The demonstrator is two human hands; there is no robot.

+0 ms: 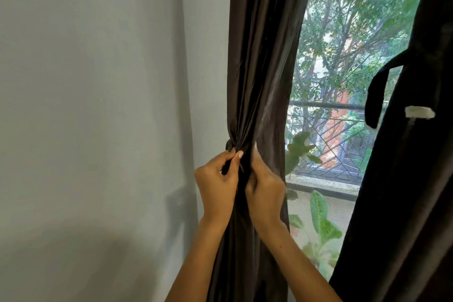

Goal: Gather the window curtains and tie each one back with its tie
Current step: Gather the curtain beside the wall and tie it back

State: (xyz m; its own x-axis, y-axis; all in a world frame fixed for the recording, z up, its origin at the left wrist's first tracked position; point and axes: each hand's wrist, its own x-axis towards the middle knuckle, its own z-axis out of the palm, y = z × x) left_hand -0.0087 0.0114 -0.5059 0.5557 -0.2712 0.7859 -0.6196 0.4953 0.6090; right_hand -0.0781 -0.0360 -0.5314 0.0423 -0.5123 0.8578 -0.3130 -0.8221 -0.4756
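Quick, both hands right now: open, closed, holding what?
Left hand: closed, pinching the tie at the left curtain gather.
Right hand: closed on the gathered curtain folds.

I see a plain pale blue-grey wall [98,105] on the left, softly shadowed. Window [343,81] on the right, daylight coming through. Outside: green trees [362,7], metal railing [326,105], leafy plants [321,216] below it.

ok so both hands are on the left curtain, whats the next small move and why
Probably draw the tie snug and fasten it: the left hand pinches a dark strip at the bunched left curtain while the right hand grips the folds. The right curtain's tie hangs loose.
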